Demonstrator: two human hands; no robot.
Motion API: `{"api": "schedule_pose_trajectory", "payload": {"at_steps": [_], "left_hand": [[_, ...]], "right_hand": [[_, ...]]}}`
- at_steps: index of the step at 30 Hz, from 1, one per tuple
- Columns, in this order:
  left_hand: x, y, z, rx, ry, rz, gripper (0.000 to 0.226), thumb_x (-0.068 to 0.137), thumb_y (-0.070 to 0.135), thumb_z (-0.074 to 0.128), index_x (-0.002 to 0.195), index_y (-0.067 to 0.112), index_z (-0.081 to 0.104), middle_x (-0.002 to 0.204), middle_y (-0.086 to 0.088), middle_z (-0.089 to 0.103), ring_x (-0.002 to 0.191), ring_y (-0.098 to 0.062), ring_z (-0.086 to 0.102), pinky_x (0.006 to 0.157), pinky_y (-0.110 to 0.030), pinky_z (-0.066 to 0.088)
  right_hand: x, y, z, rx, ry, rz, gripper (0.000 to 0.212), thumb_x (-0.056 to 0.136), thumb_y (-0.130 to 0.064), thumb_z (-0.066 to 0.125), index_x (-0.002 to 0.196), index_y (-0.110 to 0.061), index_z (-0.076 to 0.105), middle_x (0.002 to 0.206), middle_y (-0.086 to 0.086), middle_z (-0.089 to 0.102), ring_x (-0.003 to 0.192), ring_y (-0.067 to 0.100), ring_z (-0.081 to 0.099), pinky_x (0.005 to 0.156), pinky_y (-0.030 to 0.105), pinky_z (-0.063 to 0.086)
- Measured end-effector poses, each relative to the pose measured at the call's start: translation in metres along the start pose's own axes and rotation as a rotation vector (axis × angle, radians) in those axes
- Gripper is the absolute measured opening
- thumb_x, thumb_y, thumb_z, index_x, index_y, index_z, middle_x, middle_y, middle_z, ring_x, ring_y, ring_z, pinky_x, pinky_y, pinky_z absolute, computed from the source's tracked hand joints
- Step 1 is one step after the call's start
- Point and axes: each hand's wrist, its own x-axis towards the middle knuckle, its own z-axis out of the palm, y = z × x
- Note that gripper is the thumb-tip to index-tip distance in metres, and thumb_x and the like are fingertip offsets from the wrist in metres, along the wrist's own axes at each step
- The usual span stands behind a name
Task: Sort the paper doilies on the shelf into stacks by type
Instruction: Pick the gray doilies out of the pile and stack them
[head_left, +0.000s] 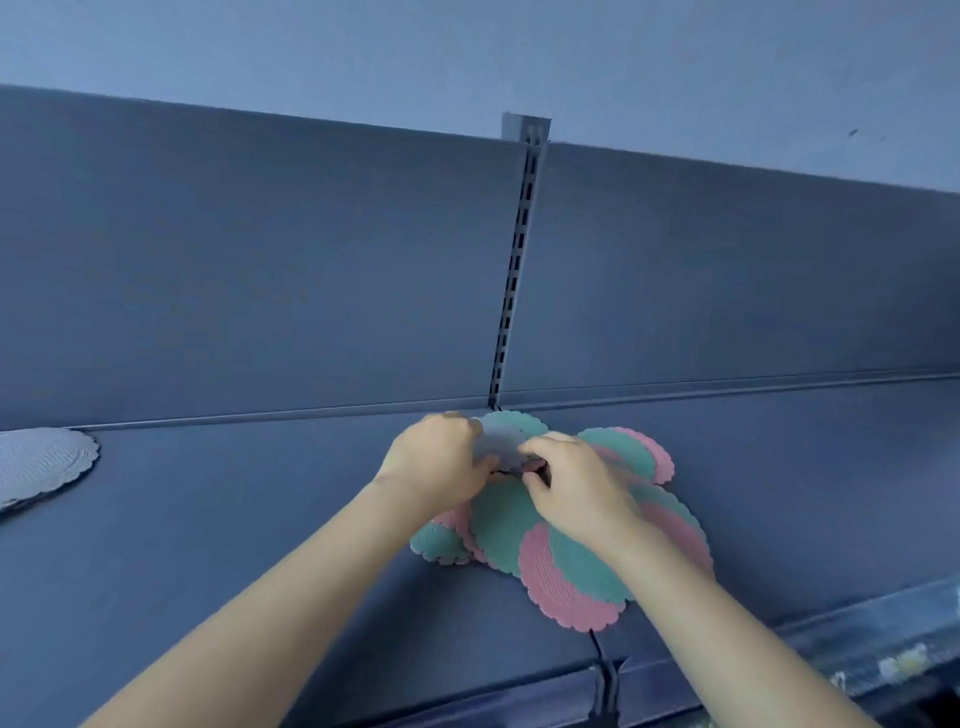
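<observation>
A loose pile of round scalloped paper doilies (566, 571), pink and teal mixed, lies on the shelf (260, 519) near its middle. My left hand (436, 467) and my right hand (576, 488) meet over the back of the pile. Both pinch a pale grey-white doily (501, 441) lifted slightly above the coloured ones, the left at its left edge and the right at its front right edge. A teal doily (524, 422) shows just behind it.
A stack of larger white doilies (41, 462) sits at the far left of the shelf, partly cut off. The back panel with a slotted upright (514, 270) rises behind the pile. The front lip of the shelf (857, 623) runs along the lower right.
</observation>
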Motion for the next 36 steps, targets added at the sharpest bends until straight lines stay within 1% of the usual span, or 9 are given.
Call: {"api": "schedule_pose_trajectory", "payload": {"at_steps": [5, 12, 15, 18, 21, 24, 29, 33, 36], "left_hand": [[0.041, 0.041, 0.010, 0.026, -0.116, -0.174, 0.035, 0.083, 0.044, 0.061, 0.067, 0.018, 0.045, 0.067, 0.004, 0.044, 0.071, -0.022, 0.048, 0.056, -0.026, 0.037], [0.054, 0.053, 0.000, 0.170, -0.154, -0.150, 0.048, 0.079, 0.056, 0.060, 0.065, 0.011, 0.049, 0.058, 0.000, 0.043, 0.063, -0.024, 0.044, 0.049, -0.028, 0.030], [0.060, 0.052, -0.002, 0.161, -0.154, -0.139, 0.042, 0.081, 0.048, 0.058, 0.064, 0.010, 0.050, 0.056, -0.004, 0.041, 0.061, -0.027, 0.041, 0.050, -0.027, 0.032], [0.064, 0.046, -0.003, 0.062, -0.070, -0.166, 0.035, 0.086, 0.026, 0.047, 0.057, 0.009, 0.037, 0.052, -0.008, 0.036, 0.057, -0.029, 0.035, 0.051, -0.031, 0.034], [0.056, 0.035, -0.016, -0.132, 0.215, -0.217, 0.033, 0.092, 0.016, 0.043, 0.060, 0.014, 0.035, 0.050, -0.001, 0.037, 0.050, -0.022, 0.032, 0.050, -0.029, 0.030], [0.033, 0.018, -0.040, -0.420, 0.445, -0.375, 0.030, 0.095, 0.013, 0.041, 0.065, 0.008, 0.043, 0.056, 0.003, 0.039, 0.053, -0.010, 0.031, 0.051, -0.023, 0.035], [-0.034, -0.033, -0.075, -0.948, 0.494, -0.621, 0.020, 0.100, 0.014, 0.043, 0.096, 0.008, 0.062, 0.083, -0.001, 0.058, 0.069, -0.013, 0.056, 0.069, -0.032, 0.056], [-0.098, -0.106, -0.096, -0.778, 0.566, -0.755, 0.028, 0.092, 0.010, 0.056, 0.118, 0.022, 0.051, 0.093, 0.003, 0.060, 0.070, -0.015, 0.060, 0.075, -0.039, 0.055], [-0.140, -0.170, -0.104, -0.531, 0.474, -0.809, 0.032, 0.088, 0.009, 0.053, 0.117, 0.022, 0.051, 0.102, 0.009, 0.057, 0.074, -0.018, 0.059, 0.061, -0.028, 0.048]], "right_hand": [[0.041, 0.042, -0.008, 0.036, -0.085, -0.181, 0.029, 0.088, -0.013, 0.049, 0.113, -0.019, 0.062, 0.117, -0.006, 0.060, 0.112, 0.019, 0.049, 0.088, 0.039, 0.047], [0.071, 0.057, -0.019, 0.118, -0.066, -0.328, 0.032, 0.089, -0.013, 0.052, 0.119, -0.016, 0.062, 0.124, -0.005, 0.060, 0.118, 0.018, 0.048, 0.094, 0.030, 0.042], [0.077, 0.063, -0.022, 0.134, -0.070, -0.342, 0.035, 0.088, -0.009, 0.051, 0.120, -0.016, 0.062, 0.125, -0.005, 0.060, 0.119, 0.017, 0.048, 0.097, 0.029, 0.041], [0.082, 0.065, -0.026, 0.177, -0.062, -0.356, 0.038, 0.088, -0.008, 0.049, 0.122, -0.018, 0.062, 0.125, -0.005, 0.061, 0.118, 0.017, 0.050, 0.097, 0.027, 0.040], [0.088, 0.058, -0.026, 0.349, -0.064, -0.334, 0.039, 0.092, -0.018, 0.052, 0.131, -0.020, 0.054, 0.130, -0.006, 0.058, 0.121, 0.014, 0.052, 0.100, 0.029, 0.042], [0.095, 0.031, -0.026, 0.608, -0.037, -0.259, 0.027, 0.090, -0.021, 0.061, 0.117, -0.021, 0.060, 0.109, -0.007, 0.067, 0.101, 0.010, 0.062, 0.091, 0.032, 0.050], [0.085, -0.057, -0.017, 1.092, -0.224, -0.192, 0.014, 0.085, 0.000, 0.065, 0.092, -0.011, 0.061, 0.081, 0.004, 0.064, 0.071, 0.018, 0.066, 0.065, 0.034, 0.060], [0.070, -0.151, 0.008, 1.069, -0.304, -0.301, 0.018, 0.084, 0.000, 0.065, 0.098, -0.009, 0.061, 0.090, 0.009, 0.062, 0.064, 0.018, 0.064, 0.056, 0.025, 0.057], [0.063, -0.224, 0.042, 1.021, -0.376, -0.305, 0.020, 0.083, -0.002, 0.066, 0.100, -0.011, 0.062, 0.094, 0.002, 0.061, 0.063, 0.016, 0.062, 0.060, 0.025, 0.058]]}}
